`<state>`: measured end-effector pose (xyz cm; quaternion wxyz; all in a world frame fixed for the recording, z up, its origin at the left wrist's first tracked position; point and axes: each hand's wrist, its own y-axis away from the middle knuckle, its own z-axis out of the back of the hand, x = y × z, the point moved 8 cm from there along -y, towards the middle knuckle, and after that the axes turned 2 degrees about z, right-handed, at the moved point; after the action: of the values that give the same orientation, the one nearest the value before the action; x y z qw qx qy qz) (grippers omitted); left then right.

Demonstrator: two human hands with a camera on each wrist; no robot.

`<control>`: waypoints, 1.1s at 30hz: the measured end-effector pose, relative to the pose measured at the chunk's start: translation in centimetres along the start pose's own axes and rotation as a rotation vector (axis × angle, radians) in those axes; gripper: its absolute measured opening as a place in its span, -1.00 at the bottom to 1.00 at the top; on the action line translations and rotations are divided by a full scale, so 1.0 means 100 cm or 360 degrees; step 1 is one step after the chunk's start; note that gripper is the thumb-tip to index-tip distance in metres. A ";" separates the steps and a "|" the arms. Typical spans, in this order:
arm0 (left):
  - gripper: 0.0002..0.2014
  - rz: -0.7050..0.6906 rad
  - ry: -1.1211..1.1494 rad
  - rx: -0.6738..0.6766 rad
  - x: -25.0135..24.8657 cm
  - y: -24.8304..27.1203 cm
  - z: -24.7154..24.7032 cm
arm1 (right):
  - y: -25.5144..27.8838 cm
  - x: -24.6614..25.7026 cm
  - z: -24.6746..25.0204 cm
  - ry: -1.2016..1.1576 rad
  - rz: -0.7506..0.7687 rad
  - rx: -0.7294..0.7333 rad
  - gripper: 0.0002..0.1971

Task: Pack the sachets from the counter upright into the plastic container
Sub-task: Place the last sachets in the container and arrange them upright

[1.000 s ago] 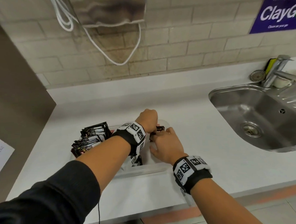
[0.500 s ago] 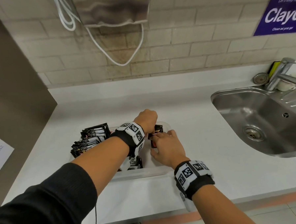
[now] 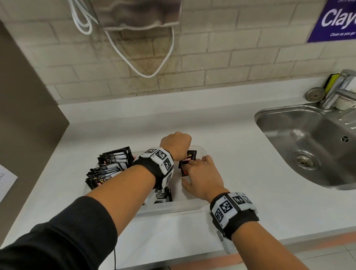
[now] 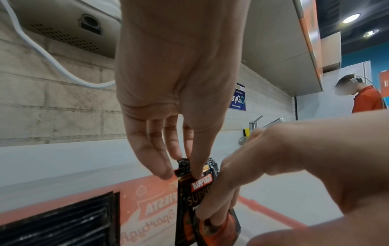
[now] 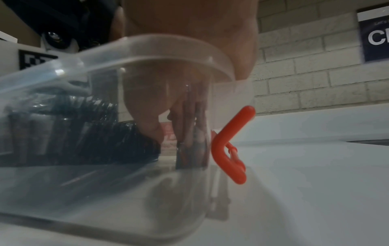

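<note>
Sachets in hand: two or so dark Kopiko sachets (image 4: 197,196) are standing upright at the right end of the plastic container (image 3: 176,206), tops up, bottoms near the floor of it.
Left hand: left hand (image 3: 176,144) is reaching down from above, thumb and fingertips (image 4: 197,173) pinching the top edge of the sachets; remaining fingers are hanging loosely extended beside the pinch.
Right hand: right hand (image 3: 203,178) is coming in from the near side, wrist over the container's rim, fingers (image 4: 214,204) curling round the lower front of the same sachets; through the clear wall in the right wrist view the fingers are showing blurred against the packets.
Container: clear tub is sitting on the white counter (image 3: 235,152), long side toward the person; an orange clip (image 5: 229,146) is hanging at its right end wall.
Packed stock: a row of black sachets (image 3: 110,169) is filling the left part of the container, leaning rather than fully vertical, well apart from the pair being gripped; a few more dark packets are showing under the left wrist.
Surroundings: steel sink (image 3: 317,144) and tap (image 3: 339,89) are lying to the right; a white cable (image 3: 148,60) is looping down the tiled wall; a blue sign (image 3: 338,17) is hanging at upper right.
Wristbands: both wrists are wearing black bands with white marker tiles (image 3: 230,207).
</note>
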<state>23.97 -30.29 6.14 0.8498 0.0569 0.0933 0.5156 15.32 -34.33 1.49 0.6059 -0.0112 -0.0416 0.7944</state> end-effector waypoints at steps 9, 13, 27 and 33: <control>-0.89 -0.0005 0.0037 -0.0048 0.004 -0.002 0.004 | -0.001 0.003 -0.004 0.0172 0.0043 0.0161 -0.68; -0.89 -0.0002 0.0067 -0.0067 0.006 -0.001 0.005 | -0.002 0.003 -0.006 0.0252 0.0055 0.0204 -0.69; -0.93 -0.0001 0.0072 -0.0085 0.002 0.002 0.010 | -0.001 0.002 -0.003 0.0155 0.0030 0.0127 -0.69; -0.93 -0.0025 0.0254 -0.0123 -0.001 0.016 0.040 | -0.003 0.000 -0.001 0.0008 0.0001 0.0034 -0.73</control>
<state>23.35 -29.67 10.33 0.8453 -0.0178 0.1411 0.5150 15.57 -34.25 1.40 0.6058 -0.0067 -0.0315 0.7950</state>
